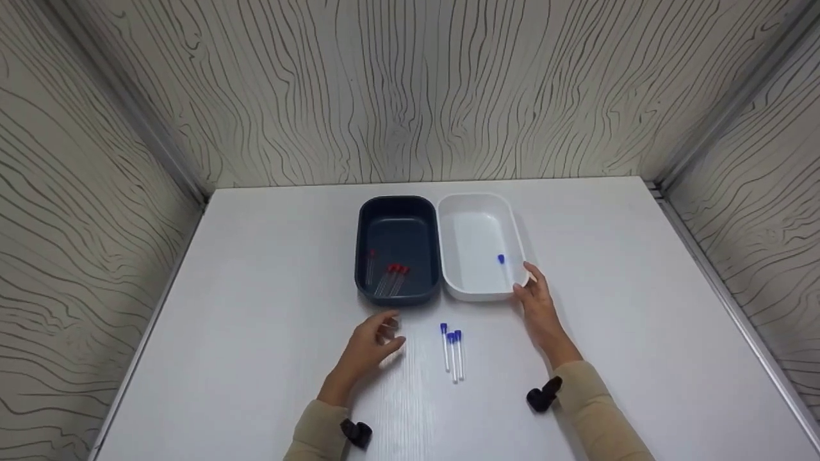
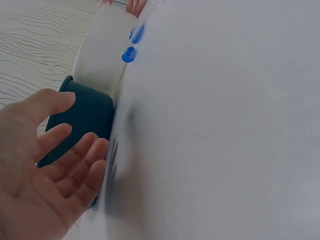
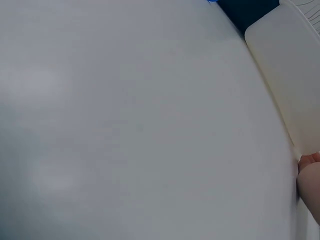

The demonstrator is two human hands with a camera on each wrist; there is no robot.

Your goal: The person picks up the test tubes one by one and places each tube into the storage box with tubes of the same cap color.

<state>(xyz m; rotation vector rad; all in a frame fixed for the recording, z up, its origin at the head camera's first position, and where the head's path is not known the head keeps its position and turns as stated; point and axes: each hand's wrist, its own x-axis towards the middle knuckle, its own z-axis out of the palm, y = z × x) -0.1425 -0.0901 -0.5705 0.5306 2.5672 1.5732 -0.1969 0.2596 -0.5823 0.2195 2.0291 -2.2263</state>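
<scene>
Here, the left hand hovers with fingers relaxed, the right hand grips the near right corner of the white tray, and between them lie three blue-capped tubes, probably light, stiff and slippery, best pinched below their caps.

Plenty of room out left: a broad lane of tabletop runs beside the dark tray, and another opens beyond the white tray. Between those two, though, rim sits against rim, no lane for fingers! Down front, the blue-capped tubes split the middle, with a narrow channel to the left hand and a wider one towards the right hand, which blocks the white tray's near right corner. Behind, the patterned wall bars the way.
</scene>
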